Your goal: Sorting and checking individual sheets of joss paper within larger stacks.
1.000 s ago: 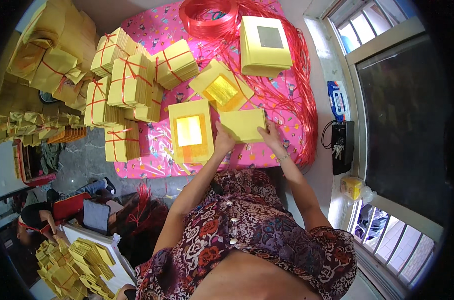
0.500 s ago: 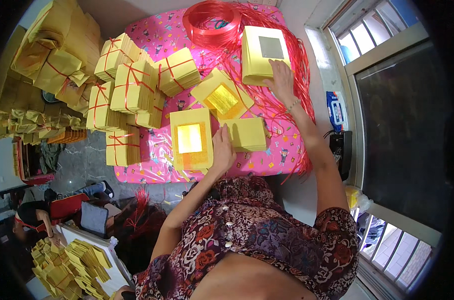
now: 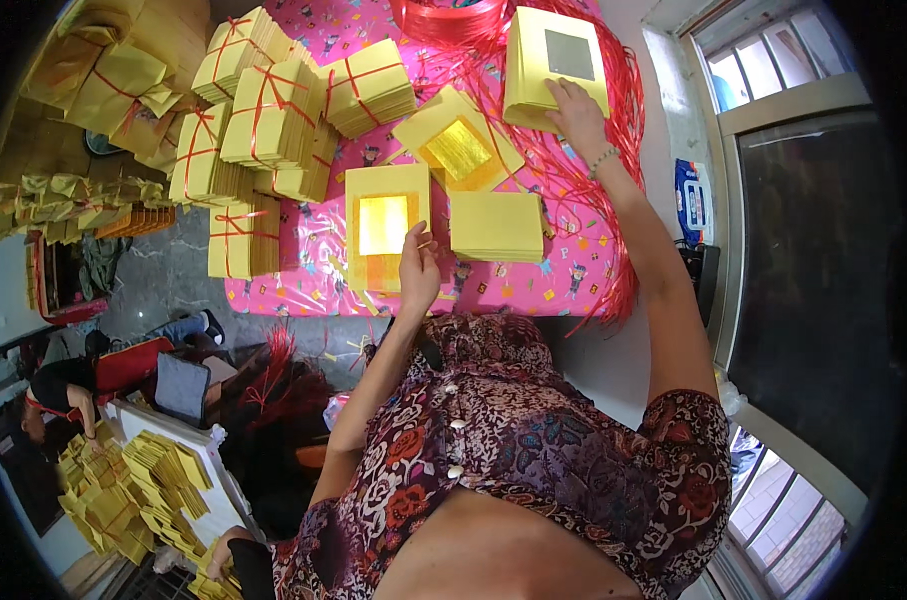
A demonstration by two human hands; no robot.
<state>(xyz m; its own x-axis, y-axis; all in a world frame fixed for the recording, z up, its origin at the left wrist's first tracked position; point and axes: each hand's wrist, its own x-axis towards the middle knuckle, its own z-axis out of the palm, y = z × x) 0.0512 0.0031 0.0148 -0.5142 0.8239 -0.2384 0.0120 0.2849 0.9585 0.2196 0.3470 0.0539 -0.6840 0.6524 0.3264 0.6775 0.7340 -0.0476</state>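
My right hand (image 3: 580, 120) lies with outstretched fingers on the near edge of a thick stack of yellow paper with a grey square (image 3: 570, 53). My left hand (image 3: 420, 270) is at the right edge of a yellow paper stack with a shiny gold-foil square (image 3: 384, 226). Its fingers are loosely bent and a little apart, with nothing visible in them. Just right of that hand sits a smaller plain yellow paper stack (image 3: 497, 224). Behind it, a yellow stack with another gold-foil square (image 3: 458, 150) lies at an angle.
Several yellow bundles tied with red strips (image 3: 274, 115) are piled on the left of the pink patterned tablecloth (image 3: 319, 285). A red strip coil (image 3: 454, 22) and loose red strips (image 3: 629, 100) lie behind and right. At lower left a person works at a white table (image 3: 214, 485) with yellow paper.
My left hand has left the plain yellow stack and moved left to the gold-foil stack's edge. My right hand stays on the grey-square stack. The whole view has shifted.
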